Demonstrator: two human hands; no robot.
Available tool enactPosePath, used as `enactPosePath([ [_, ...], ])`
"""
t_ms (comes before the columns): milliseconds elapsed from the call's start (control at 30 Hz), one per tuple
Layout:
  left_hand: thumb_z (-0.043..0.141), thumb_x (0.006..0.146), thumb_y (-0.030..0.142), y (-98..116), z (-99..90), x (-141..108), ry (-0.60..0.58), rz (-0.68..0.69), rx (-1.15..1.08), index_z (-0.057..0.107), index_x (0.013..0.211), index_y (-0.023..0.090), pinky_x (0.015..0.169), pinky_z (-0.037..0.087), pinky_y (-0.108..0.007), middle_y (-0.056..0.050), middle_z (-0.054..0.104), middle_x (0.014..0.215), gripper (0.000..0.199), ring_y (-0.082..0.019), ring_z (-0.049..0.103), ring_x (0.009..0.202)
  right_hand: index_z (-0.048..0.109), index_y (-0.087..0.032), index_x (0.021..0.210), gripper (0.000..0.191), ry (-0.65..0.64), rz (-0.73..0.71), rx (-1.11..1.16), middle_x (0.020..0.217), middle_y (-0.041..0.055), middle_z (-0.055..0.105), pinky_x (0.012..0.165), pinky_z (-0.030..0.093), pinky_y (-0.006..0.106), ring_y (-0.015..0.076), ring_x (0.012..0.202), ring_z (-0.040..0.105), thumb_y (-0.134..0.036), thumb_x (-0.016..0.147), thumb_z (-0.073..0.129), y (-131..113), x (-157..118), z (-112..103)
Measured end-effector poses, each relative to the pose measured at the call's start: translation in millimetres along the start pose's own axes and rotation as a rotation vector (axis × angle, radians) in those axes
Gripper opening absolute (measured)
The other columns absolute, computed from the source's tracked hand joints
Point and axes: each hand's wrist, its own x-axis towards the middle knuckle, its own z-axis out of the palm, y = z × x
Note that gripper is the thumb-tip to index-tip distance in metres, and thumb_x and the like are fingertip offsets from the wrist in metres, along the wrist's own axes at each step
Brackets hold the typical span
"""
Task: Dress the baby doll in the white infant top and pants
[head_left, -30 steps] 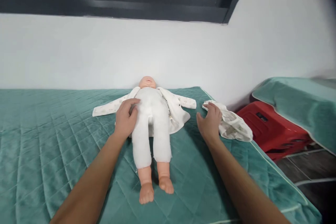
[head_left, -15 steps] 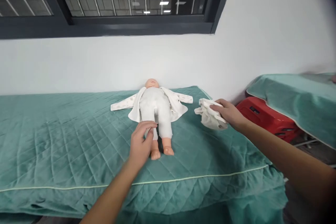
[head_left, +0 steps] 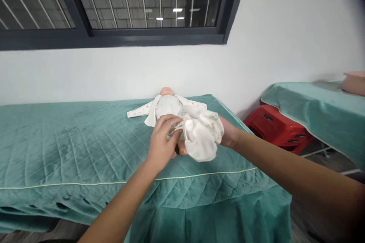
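A baby doll (head_left: pixel 168 103) lies on its back on the green quilted bed cover (head_left: pixel 85 144), head toward the wall. An open white top (head_left: pixel 152 112) is spread under it, the patterned sleeves stretched to both sides. Above the doll's legs hangs a bunched white cloth garment (head_left: pixel 202 136). My right hand (head_left: pixel 227 132) grips it from the right, fingers partly hidden behind the cloth. On the left, my left hand (head_left: pixel 164 140) pinches the garment's edge between thumb and fingers. The cloth and my hands hide most of the doll's legs.
Red plastic stools (head_left: pixel 278 127) stand right of the bed, beside a second green-covered surface (head_left: pixel 316 102) with a pink object (head_left: pixel 354 82) at its right end. Behind the bed is a white wall with a dark-framed barred window (head_left: pixel 154 40).
My right hand has brought the garment leftward from the bed's right side to over the doll's legs. My left hand has moved slightly right and now holds its edge. The view has shifted.
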Motion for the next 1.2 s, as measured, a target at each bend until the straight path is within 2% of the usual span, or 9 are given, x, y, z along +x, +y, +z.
enactPosePath([
  [133,0.054,0.095,0.018,5,-25.4,9,-0.013,0.047,0.071,0.069,0.102,0.021,0.087,0.05,-0.03,-0.004,0.068,0.102,0.017,-0.017,0.063,0.098,0.071,-0.02,0.092,0.023,-0.142,0.188,0.048,0.088,0.0058,0.074,0.07,0.056,0.029,0.02,0.083,0.068,-0.039,0.079,0.072,8,2,-3],
  [267,0.055,0.094,0.021,15,-50.2,32,-0.074,0.033,0.153,0.071,0.101,0.02,0.087,0.048,-0.029,-0.003,0.07,0.101,0.017,-0.017,0.064,0.096,0.068,-0.02,0.094,0.027,0.024,0.215,-0.041,0.099,0.0077,0.072,0.072,0.055,0.032,0.021,0.088,0.067,-0.045,0.085,0.065,-2,16,-13],
  [400,0.055,0.093,0.021,31,-70.3,64,-0.042,0.079,0.315,0.074,0.105,0.021,0.082,0.049,-0.029,-0.003,0.07,0.094,0.022,-0.017,0.064,0.088,0.064,-0.021,0.099,0.029,0.193,-0.164,-0.443,0.113,0.007,0.067,0.093,0.049,0.039,0.0227,0.105,0.062,-0.048,0.087,0.062,-34,13,9],
  [533,0.056,0.091,0.021,47,-79.7,86,-0.033,0.131,0.413,0.076,0.101,0.022,0.077,0.048,-0.028,-0.002,0.069,0.086,0.022,-0.017,0.062,0.081,0.059,-0.024,0.102,0.023,0.009,-0.596,-0.9,0.117,0.0053,0.06,0.1,0.043,0.04,0.0228,0.112,0.055,-0.039,0.087,0.066,-58,-4,54],
  [667,0.054,0.092,0.019,59,-85.9,93,-0.047,0.143,0.429,0.074,0.097,0.021,0.08,0.048,-0.029,-0.003,0.069,0.091,0.02,-0.018,0.062,0.085,0.056,-0.023,0.103,0.02,0.045,-0.763,-1.289,0.113,0.0072,0.058,0.093,0.043,0.042,0.0251,0.105,0.054,-0.026,0.086,0.066,-65,-7,72],
  [767,0.055,0.091,0.02,65,-92.0,96,-0.018,0.107,0.425,0.072,0.095,0.021,0.083,0.048,-0.031,-0.003,0.07,0.094,0.018,-0.019,0.062,0.089,0.056,-0.022,0.102,0.024,0.078,-0.786,-1.459,0.11,0.0077,0.059,0.09,0.041,0.044,0.0274,0.103,0.054,-0.033,0.084,0.069,-68,-5,73],
  [867,0.055,0.091,0.021,71,-96.4,99,0.013,0.087,0.413,0.071,0.092,0.021,0.085,0.048,-0.033,-0.004,0.071,0.095,0.016,-0.021,0.062,0.091,0.054,-0.022,0.104,0.034,0.067,-0.683,-1.424,0.109,0.0075,0.061,0.08,0.043,0.039,0.0255,0.094,0.057,-0.042,0.082,0.07,-73,-5,77],
  [967,0.055,0.089,0.021,77,-99.5,105,0.03,0.084,0.389,0.071,0.088,0.021,0.085,0.047,-0.034,-0.004,0.071,0.095,0.016,-0.022,0.062,0.092,0.055,-0.021,0.101,0.023,0.069,-0.602,-1.367,0.101,0.0053,0.064,0.071,0.041,0.034,0.0219,0.085,0.058,-0.031,0.083,0.063,-82,-1,80],
  [1200,0.061,0.086,0.029,87,-117.6,113,0.045,0.025,0.287,0.067,0.081,0.02,0.084,0.047,-0.033,-0.005,0.07,0.092,0.012,-0.022,0.061,0.09,0.065,-0.018,0.084,0.011,0.041,-0.624,-1.04,0.08,0.0012,0.066,0.068,0.041,0.03,0.017,0.078,0.057,-0.019,0.08,0.054,-123,22,64],
])
